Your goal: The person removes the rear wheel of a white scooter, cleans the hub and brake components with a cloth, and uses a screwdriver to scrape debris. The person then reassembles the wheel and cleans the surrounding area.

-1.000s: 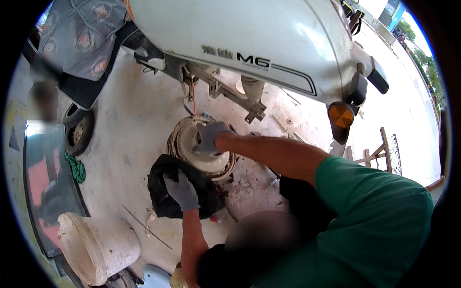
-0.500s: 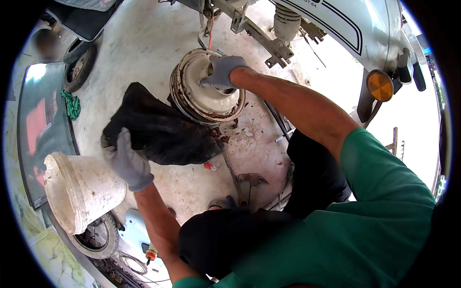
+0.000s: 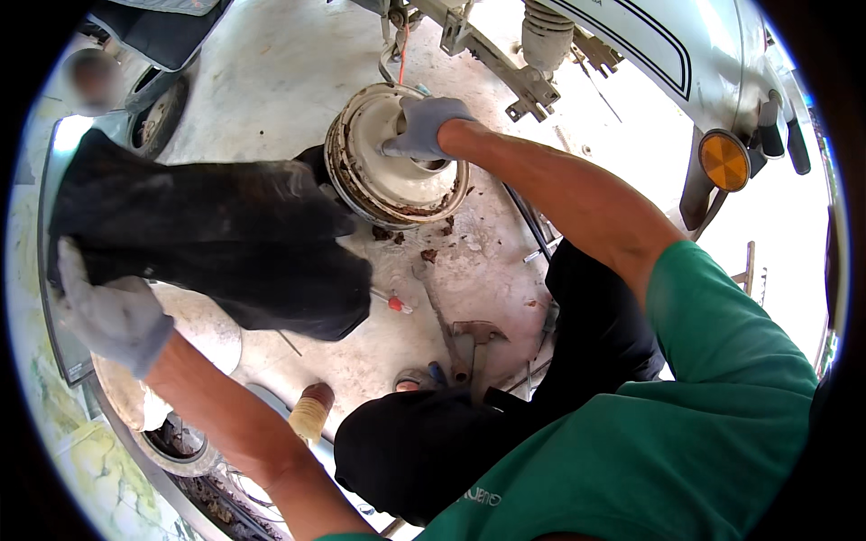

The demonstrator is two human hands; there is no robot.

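My right hand (image 3: 428, 129), in a grey glove, grips the edge of the centre hole of a dirty cream wheel rim (image 3: 372, 171). The rim is tilted, with brown rust flakes along its edge. Out to the left, my gloved left hand (image 3: 117, 316) is closed on a big, dusty black floppy sheet (image 3: 207, 212). Whether that sheet is cloth or rubber I cannot tell. It hangs stretched toward the rim, and a black piece shows behind the rim's left side.
A whitish bucket (image 3: 212, 332) is largely hidden behind the black sheet. Rust flakes (image 3: 429, 256), a red-handled tool (image 3: 395, 304) and a long-handled metal tool (image 3: 480, 331) lie on the floor. A vehicle frame (image 3: 492, 59) and white body panel (image 3: 649, 36) overhang the far side. Another person is at far left.
My left hand has pulled the black sheet leftward and spread it, covering much of the bucket. My right hand keeps its hold on the rim, which has hardly shifted.
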